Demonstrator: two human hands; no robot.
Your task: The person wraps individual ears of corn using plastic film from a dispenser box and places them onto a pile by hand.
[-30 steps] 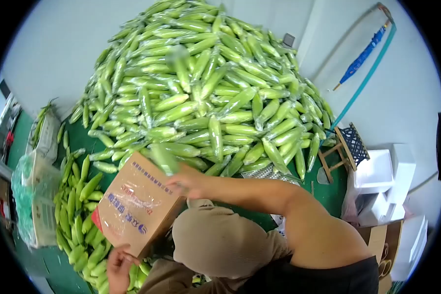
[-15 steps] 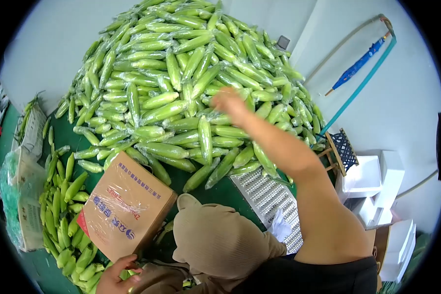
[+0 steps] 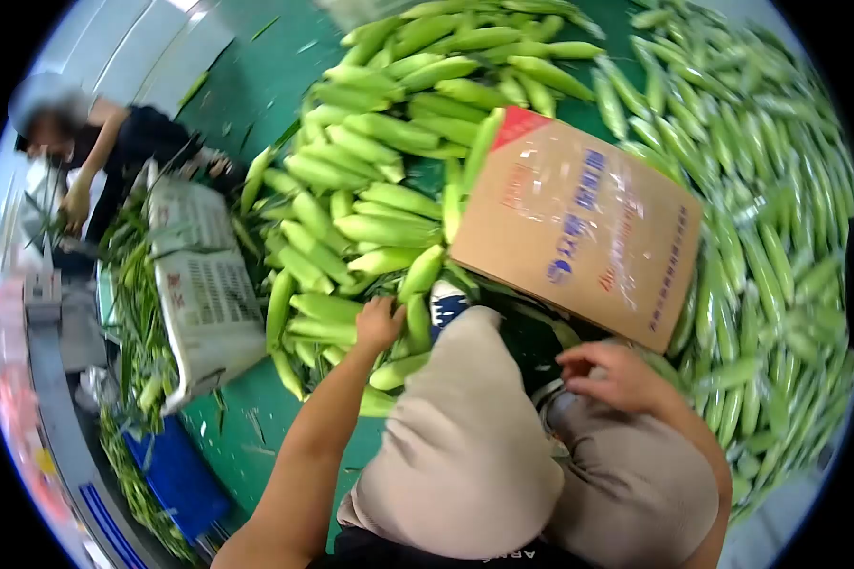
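Note:
Bare green corn cobs [image 3: 389, 228] lie in a heap left of a brown cardboard box [image 3: 579, 223]. My left hand [image 3: 380, 324] rests at the near part of this heap, its fingers bent down over the cobs; anything in its grasp is hidden. Below the box's near edge is my right hand [image 3: 612, 376], empty, with fingers loosely curved and apart, above my right knee. Plastic-wrapped cobs [image 3: 769, 247] are piled along the right side.
A white crate [image 3: 209, 294] stands at the left beside leaves and husks [image 3: 128, 332]. Further back, another person [image 3: 114, 161] reaches toward green leaves. A blue container [image 3: 176, 484] sits lower left. My shoe [image 3: 448, 305] is between the bare cobs and the box.
The view has swung left toward the bare cobs. My right hand has come back from the wrapped pile, after letting go of a wrapped cob. My left hand has moved onto the bare cobs.

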